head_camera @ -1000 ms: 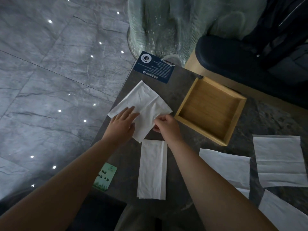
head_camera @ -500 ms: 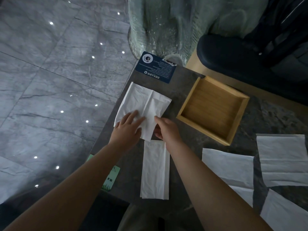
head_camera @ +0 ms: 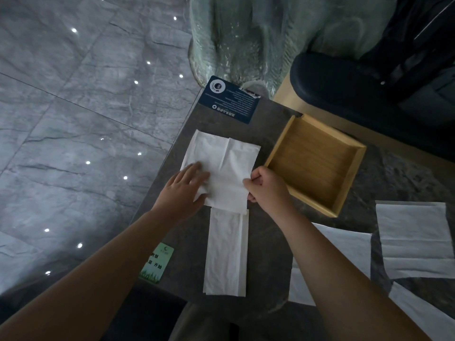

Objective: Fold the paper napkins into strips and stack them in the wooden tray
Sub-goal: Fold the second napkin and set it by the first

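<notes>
An unfolded white napkin [head_camera: 221, 166] lies flat on the dark stone table [head_camera: 270, 242], left of the wooden tray [head_camera: 344, 193]. My left hand [head_camera: 183, 190] rests flat on its near left part, fingers spread. My right hand [head_camera: 267, 189] pinches its near right edge. A napkin folded into a strip [head_camera: 226, 252] lies just below, its top end under the open napkin. The tray holds nothing.
Several unfolded napkins [head_camera: 413, 239] lie at the right and near right. A dark blue card [head_camera: 229, 99] sits at the table's far left corner, a green card [head_camera: 155, 263] at the near left edge. The table's left edge drops to a grey tiled floor [head_camera: 73, 143]. A dark chair [head_camera: 369, 82] stands behind the tray.
The open napkin has been turned from a diamond angle to lie almost square with the table edge. My right hand has shifted right to its near right edge.
</notes>
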The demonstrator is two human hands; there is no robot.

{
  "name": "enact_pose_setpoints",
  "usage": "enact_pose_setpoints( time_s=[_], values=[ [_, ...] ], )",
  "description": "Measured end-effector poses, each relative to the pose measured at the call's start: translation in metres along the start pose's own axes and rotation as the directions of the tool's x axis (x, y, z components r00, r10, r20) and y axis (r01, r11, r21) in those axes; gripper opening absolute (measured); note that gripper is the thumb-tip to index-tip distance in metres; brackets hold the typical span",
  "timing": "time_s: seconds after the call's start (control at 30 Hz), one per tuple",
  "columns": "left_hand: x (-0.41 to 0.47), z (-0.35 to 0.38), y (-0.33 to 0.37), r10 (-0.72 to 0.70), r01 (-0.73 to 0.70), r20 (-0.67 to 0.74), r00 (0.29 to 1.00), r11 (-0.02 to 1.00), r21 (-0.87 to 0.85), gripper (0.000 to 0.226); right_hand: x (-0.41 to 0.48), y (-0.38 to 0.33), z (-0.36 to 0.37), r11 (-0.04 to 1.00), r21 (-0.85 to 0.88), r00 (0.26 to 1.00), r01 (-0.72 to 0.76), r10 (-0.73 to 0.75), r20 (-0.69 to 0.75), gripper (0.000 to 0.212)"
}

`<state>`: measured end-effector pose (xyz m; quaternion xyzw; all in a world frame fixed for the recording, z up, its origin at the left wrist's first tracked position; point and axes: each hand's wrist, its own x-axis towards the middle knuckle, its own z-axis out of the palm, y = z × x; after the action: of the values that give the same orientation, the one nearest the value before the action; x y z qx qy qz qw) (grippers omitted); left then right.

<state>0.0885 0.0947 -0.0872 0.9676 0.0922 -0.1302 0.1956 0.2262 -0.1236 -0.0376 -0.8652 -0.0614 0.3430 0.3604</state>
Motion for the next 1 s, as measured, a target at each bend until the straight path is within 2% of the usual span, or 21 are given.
enact_pose_setpoints(
  time_s=[0.13,0.33,0.43,0.5,0.57,0.67,0.77,0.83,0.9,1.0],
  values=[
    [-0.003,0.005,0.003,0.02,-0.02,0.006,1.0,1.0,-0.005,0.06,-0.002,0.003,-0.01,1.0,-0.015,1.0,0.003,-0.003,0.005,0.012],
    [0.001,-0.001,0.009,-0.015,0.014,0.037,0.999,1.0,0.02,0.069,0.003,0.005,-0.029,0.994,0.08,0.997,-0.069,0.071,-0.018,0.012],
    [0.004,-0.003,0.012,-0.025,0.025,0.0,1.0,1.0,-0.015,0.062,0.009,0.002,-0.035,0.992,0.076,0.995,-0.097,0.096,0.009,0.014],
    [0.008,-0.004,0.014,-0.032,0.033,-0.037,0.999,0.999,0.035,0.056,0.013,-0.001,-0.038,0.992,0.06,0.993,-0.114,0.112,0.04,0.014],
    [0.014,-0.004,0.018,0.027,-0.024,-0.033,0.999,0.996,0.084,0.054,0.015,-0.003,-0.038,0.993,0.04,0.992,-0.115,0.113,0.054,0.013],
    [0.022,0.002,0.025,0.108,-0.112,0.045,0.993,0.99,0.088,0.057,0.016,-0.007,-0.036,0.993,0.024,0.992,-0.112,0.11,0.054,0.013],
    [0.028,0.011,0.032,0.064,-0.069,0.063,0.996,0.995,0.077,0.062,0.014,-0.01,-0.034,0.993,0.015,0.992,-0.118,0.117,0.053,0.012],
    [0.032,0.014,0.039,0.024,-0.024,0.061,0.998,1.0,0.009,0.063,0.012,-0.011,-0.034,0.993,-0.035,0.993,-0.112,0.114,0.041,0.012],
    [0.035,0.015,0.044,-0.02,0.023,0.038,0.999,0.997,-0.078,0.062,0.007,-0.01,-0.032,0.992,-0.051,0.992,-0.118,0.121,0.048,0.022],
    [0.036,0.021,0.041,-0.011,0.011,-0.013,1.0,0.999,-0.039,0.062,-0.003,-0.005,-0.025,0.986,-0.024,0.979,-0.166,0.167,0.119,0.039]
  ],
)
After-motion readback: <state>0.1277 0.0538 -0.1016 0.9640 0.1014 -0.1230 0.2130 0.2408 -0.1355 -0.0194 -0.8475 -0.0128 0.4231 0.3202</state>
